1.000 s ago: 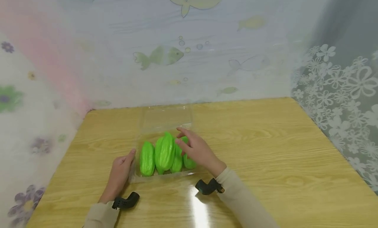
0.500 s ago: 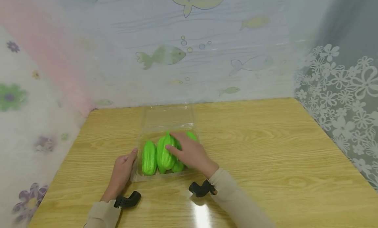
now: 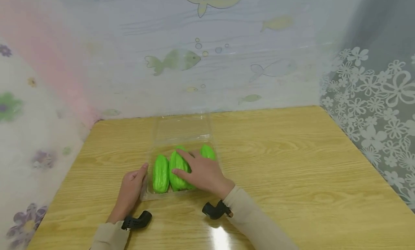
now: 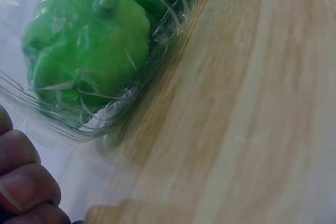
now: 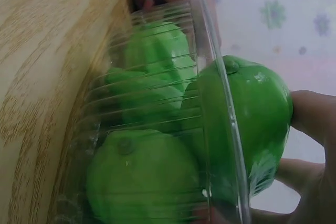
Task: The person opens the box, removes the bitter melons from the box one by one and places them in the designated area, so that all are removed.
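Observation:
A clear plastic clamshell box (image 3: pixel 162 196) stands on the table in the head view, holding several bright green ribbed fruits. My left hand (image 3: pixel 131 187) grips its left side, thumb at the rim; curled fingers (image 4: pixel 26 182) show by the box in the left wrist view. My right hand (image 3: pixel 205 172) reaches into the box and holds a middle green fruit (image 3: pixel 178 167), thumb on the near side and fingers over its far part. This fruit (image 5: pixel 257 114) rises above the box rim in the right wrist view. Another fruit (image 3: pixel 160 174) lies at the left, one (image 3: pixel 207 152) at the right, partly hidden.
The box's transparent lid (image 3: pixel 181 129) is folded back toward the wall. A wooden table (image 3: pixel 291 163) extends on both sides and toward me. Behind it rises a wall covering (image 3: pixel 227 77) printed with fish. Both wrists carry black camera mounts (image 3: pixel 137 220).
My right hand has moved left and down from the box's right side onto the middle fruit, uncovering the right-hand fruit. My left hand has stayed at the box's left side.

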Demonstrator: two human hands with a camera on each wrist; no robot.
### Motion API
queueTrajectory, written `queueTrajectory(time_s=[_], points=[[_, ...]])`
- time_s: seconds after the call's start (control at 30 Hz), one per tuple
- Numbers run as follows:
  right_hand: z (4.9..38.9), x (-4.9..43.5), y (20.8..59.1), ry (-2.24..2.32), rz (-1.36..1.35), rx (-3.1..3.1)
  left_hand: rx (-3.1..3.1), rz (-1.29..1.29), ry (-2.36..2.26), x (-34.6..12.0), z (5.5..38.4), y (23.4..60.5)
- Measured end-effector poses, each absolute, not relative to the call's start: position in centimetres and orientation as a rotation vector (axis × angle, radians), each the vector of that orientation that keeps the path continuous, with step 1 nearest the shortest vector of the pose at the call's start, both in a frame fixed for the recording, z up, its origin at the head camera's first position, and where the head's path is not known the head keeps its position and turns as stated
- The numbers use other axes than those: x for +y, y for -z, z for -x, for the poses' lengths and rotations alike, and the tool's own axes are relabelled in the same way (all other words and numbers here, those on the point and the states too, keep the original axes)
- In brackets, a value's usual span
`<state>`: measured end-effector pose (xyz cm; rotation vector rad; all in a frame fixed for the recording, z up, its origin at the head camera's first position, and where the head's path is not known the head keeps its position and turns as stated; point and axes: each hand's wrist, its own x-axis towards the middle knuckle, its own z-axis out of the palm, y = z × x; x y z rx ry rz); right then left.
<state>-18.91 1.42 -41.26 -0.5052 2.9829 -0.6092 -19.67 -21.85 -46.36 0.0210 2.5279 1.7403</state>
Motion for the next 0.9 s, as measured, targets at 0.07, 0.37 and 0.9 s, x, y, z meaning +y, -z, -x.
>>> queueTrajectory(time_s=[0.07, 0.37, 0.9], points=[[18.8, 1.4, 41.4, 0.631, 0.529, 2.969, 2.533, -0.021, -1.741, -21.7, 19.4, 46.1], [19.0, 1.5, 42.0, 0.917, 0.658, 2.916, 2.584, 0.004, -1.693, -22.6, 20.2, 48.2], [19.4, 2.6, 41.8, 1.377, 0.863, 2.667, 2.616, 0.005, -1.687, -22.6, 20.2, 49.0]])
